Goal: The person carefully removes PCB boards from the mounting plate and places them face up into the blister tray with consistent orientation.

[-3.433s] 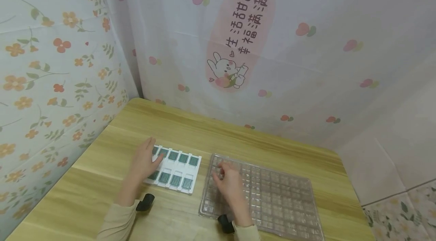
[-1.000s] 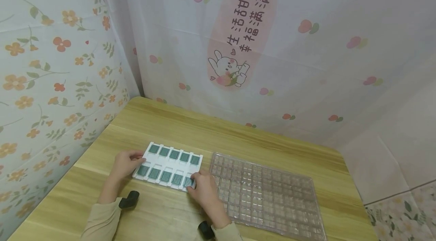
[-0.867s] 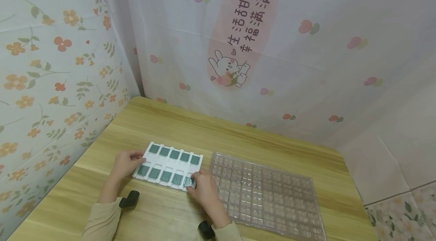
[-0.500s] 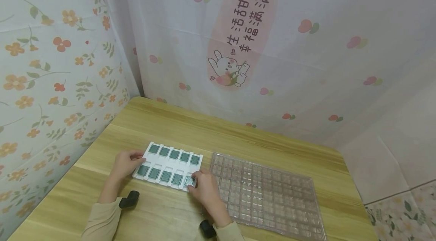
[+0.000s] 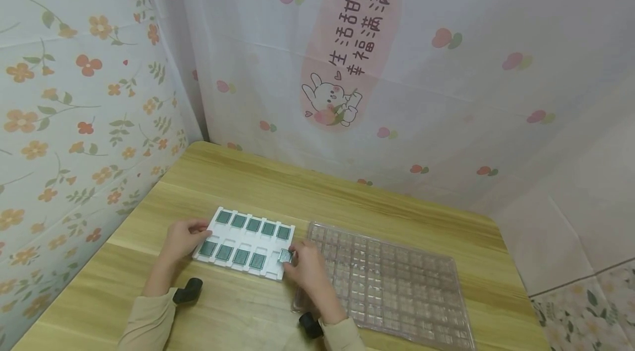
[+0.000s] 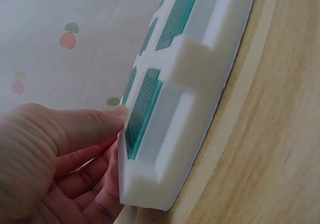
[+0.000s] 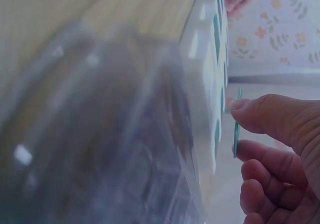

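A thin green square chip [image 5: 285, 255], like a small circuit board, is pinched between the thumb and a finger of my right hand [image 5: 308, 265]. In the right wrist view the chip [image 7: 237, 129] appears edge-on, lifted off the white tray [image 7: 200, 59]. My left hand [image 5: 182, 239] holds the white tray [image 5: 245, 238] by its left end. In the left wrist view the left thumb [image 6: 95, 126] lies on the tray's edge, the other fingers curled against its side. Two rows of green chips sit in the tray; the front row's right-end pocket [image 5: 273, 266] shows white.
A clear plastic tray [image 5: 387, 285] with many small compartments lies right of the white tray, partly under my right forearm. Both stand on a wood-grain table [image 5: 238, 307]. Printed curtains [image 5: 421, 81] hang behind and at the left. A black wrist mount [image 5: 188, 290] sits beside each sleeve.
My right hand came from over the clear tray to the white tray's front right corner, then lifted a chip from its pocket rightward. My left hand shifted to the tray's left end.
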Action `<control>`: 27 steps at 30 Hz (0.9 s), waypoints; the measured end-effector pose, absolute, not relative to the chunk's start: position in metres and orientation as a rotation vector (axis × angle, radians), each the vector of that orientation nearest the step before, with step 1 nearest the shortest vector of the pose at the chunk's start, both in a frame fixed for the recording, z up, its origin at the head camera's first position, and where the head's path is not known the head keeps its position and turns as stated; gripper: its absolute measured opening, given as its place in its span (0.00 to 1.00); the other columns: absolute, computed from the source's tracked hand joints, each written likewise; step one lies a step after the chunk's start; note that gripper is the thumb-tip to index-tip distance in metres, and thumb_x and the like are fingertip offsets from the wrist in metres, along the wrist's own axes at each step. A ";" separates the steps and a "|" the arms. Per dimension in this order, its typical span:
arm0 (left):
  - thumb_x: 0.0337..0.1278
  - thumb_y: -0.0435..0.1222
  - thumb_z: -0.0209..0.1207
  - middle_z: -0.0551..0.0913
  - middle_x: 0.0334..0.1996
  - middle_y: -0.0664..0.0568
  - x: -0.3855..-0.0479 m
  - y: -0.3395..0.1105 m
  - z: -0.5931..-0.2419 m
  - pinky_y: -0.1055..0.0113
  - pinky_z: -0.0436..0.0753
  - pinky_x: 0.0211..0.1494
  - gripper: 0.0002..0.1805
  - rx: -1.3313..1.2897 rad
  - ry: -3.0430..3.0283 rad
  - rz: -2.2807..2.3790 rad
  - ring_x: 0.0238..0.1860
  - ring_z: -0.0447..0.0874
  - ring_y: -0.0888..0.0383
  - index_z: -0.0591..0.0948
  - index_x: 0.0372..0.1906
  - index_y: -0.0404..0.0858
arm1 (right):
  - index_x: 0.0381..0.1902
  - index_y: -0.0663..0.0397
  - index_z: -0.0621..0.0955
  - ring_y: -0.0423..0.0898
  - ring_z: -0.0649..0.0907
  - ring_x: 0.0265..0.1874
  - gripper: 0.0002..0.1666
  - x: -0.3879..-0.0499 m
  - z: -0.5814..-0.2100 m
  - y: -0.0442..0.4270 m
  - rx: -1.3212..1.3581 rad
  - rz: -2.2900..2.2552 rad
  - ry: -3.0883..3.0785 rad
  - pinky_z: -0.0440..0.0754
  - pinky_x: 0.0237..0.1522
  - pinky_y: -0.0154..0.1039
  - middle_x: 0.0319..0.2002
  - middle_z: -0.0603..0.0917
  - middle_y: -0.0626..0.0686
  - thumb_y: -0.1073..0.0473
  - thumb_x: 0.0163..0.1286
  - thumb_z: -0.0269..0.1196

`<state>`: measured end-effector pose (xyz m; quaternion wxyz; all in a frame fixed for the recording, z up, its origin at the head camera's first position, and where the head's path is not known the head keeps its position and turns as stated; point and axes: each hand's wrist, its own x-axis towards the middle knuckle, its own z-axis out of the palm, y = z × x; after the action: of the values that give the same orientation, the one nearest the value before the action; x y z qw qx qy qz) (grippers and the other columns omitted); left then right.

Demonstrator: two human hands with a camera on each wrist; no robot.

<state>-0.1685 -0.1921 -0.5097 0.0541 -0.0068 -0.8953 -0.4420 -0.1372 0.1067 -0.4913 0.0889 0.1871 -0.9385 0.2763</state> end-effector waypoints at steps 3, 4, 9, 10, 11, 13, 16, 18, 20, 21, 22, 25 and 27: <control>0.48 0.27 0.63 0.84 0.30 0.39 -0.169 -0.192 -0.510 0.71 0.75 0.32 0.11 -0.024 -2.719 -1.343 0.30 0.79 0.52 0.81 0.38 0.22 | 0.34 0.63 0.83 0.38 0.70 0.22 0.16 -0.140 -0.489 0.111 0.538 0.828 -2.800 0.69 0.23 0.28 0.25 0.75 0.51 0.64 0.45 0.73; 0.48 0.27 0.63 0.84 0.30 0.39 -0.169 -0.193 -0.510 0.71 0.75 0.32 0.11 -0.028 -2.720 -1.340 0.30 0.79 0.52 0.81 0.38 0.22 | 0.34 0.63 0.84 0.38 0.70 0.22 0.16 -0.141 -0.489 0.113 0.532 0.822 -2.800 0.69 0.23 0.28 0.25 0.75 0.51 0.63 0.45 0.73; 0.48 0.26 0.64 0.84 0.31 0.38 -0.169 -0.193 -0.510 0.72 0.76 0.32 0.12 -0.025 -2.715 -1.367 0.31 0.80 0.52 0.81 0.38 0.22 | 0.32 0.64 0.83 0.38 0.69 0.21 0.14 -0.145 -0.485 0.120 0.499 0.802 -2.812 0.68 0.22 0.29 0.24 0.75 0.50 0.63 0.46 0.73; 0.48 0.26 0.64 0.84 0.31 0.38 -0.168 -0.193 -0.509 0.72 0.76 0.32 0.12 -0.024 -2.714 -1.373 0.31 0.80 0.51 0.81 0.38 0.22 | 0.32 0.64 0.83 0.38 0.70 0.22 0.14 -0.146 -0.484 0.121 0.492 0.810 -2.822 0.69 0.22 0.29 0.24 0.75 0.50 0.63 0.47 0.73; 0.48 0.26 0.64 0.84 0.31 0.37 -0.168 -0.193 -0.509 0.73 0.76 0.31 0.12 -0.022 -2.712 -1.382 0.31 0.80 0.51 0.81 0.38 0.22 | 0.33 0.64 0.83 0.39 0.70 0.22 0.14 -0.147 -0.483 0.123 0.487 0.816 -2.832 0.70 0.22 0.29 0.25 0.75 0.51 0.63 0.48 0.73; 0.48 0.26 0.64 0.84 0.31 0.37 -0.168 -0.193 -0.510 0.73 0.75 0.31 0.12 -0.020 -2.712 -1.383 0.31 0.80 0.52 0.81 0.38 0.21 | 0.33 0.65 0.83 0.39 0.71 0.23 0.15 -0.149 -0.482 0.126 0.473 0.816 -2.845 0.70 0.23 0.29 0.25 0.75 0.51 0.63 0.48 0.73; 0.48 0.26 0.64 0.84 0.32 0.37 -0.168 -0.193 -0.510 0.73 0.75 0.31 0.12 -0.026 -2.710 -1.382 0.30 0.80 0.53 0.81 0.38 0.21 | 0.34 0.65 0.83 0.39 0.71 0.23 0.15 -0.152 -0.480 0.130 0.470 0.801 -2.856 0.71 0.22 0.29 0.27 0.75 0.52 0.63 0.49 0.73; 0.49 0.26 0.63 0.84 0.32 0.37 -0.169 -0.193 -0.511 0.73 0.75 0.31 0.12 -0.034 -2.708 -1.379 0.30 0.80 0.53 0.81 0.38 0.22 | 0.34 0.65 0.83 0.39 0.71 0.23 0.14 -0.154 -0.479 0.133 0.469 0.779 -2.852 0.70 0.21 0.28 0.28 0.76 0.52 0.63 0.49 0.72; 0.49 0.26 0.63 0.84 0.32 0.36 -0.169 -0.194 -0.511 0.73 0.75 0.31 0.11 -0.040 -2.705 -1.380 0.30 0.80 0.53 0.81 0.38 0.22 | 0.34 0.65 0.83 0.39 0.72 0.23 0.14 -0.157 -0.478 0.137 0.473 0.765 -2.853 0.71 0.21 0.27 0.29 0.77 0.53 0.64 0.49 0.72; 0.49 0.26 0.63 0.84 0.32 0.36 -0.169 -0.194 -0.511 0.73 0.76 0.31 0.11 -0.044 -2.705 -1.380 0.30 0.80 0.53 0.81 0.38 0.22 | 0.34 0.65 0.83 0.39 0.72 0.23 0.14 -0.158 -0.478 0.139 0.473 0.758 -2.854 0.72 0.22 0.27 0.30 0.78 0.53 0.64 0.50 0.72; 0.49 0.26 0.63 0.84 0.33 0.36 -0.169 -0.194 -0.511 0.73 0.76 0.31 0.11 -0.043 -2.705 -1.379 0.30 0.80 0.53 0.81 0.38 0.22 | 0.34 0.65 0.83 0.39 0.73 0.24 0.14 -0.160 -0.477 0.140 0.470 0.750 -2.856 0.72 0.22 0.27 0.31 0.78 0.53 0.64 0.50 0.72; 0.49 0.26 0.63 0.84 0.33 0.36 -0.169 -0.194 -0.512 0.73 0.76 0.31 0.11 -0.037 -2.708 -1.379 0.31 0.80 0.52 0.81 0.39 0.22 | 0.34 0.66 0.83 0.41 0.77 0.25 0.14 -0.163 -0.474 0.145 0.486 0.726 -2.846 0.74 0.25 0.27 0.31 0.78 0.54 0.65 0.49 0.72; 0.49 0.27 0.62 0.84 0.34 0.36 -0.169 -0.194 -0.512 0.73 0.76 0.31 0.12 -0.027 -2.714 -1.377 0.31 0.80 0.52 0.81 0.39 0.22 | 0.33 0.65 0.83 0.42 0.77 0.25 0.14 -0.165 -0.473 0.148 0.493 0.700 -2.844 0.74 0.25 0.27 0.30 0.78 0.54 0.65 0.49 0.72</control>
<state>-0.1691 -0.1942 -0.5116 0.0492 -0.0090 -0.8906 -0.4520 -0.1651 0.1485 -0.4727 0.0856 0.1655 -0.9540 0.2347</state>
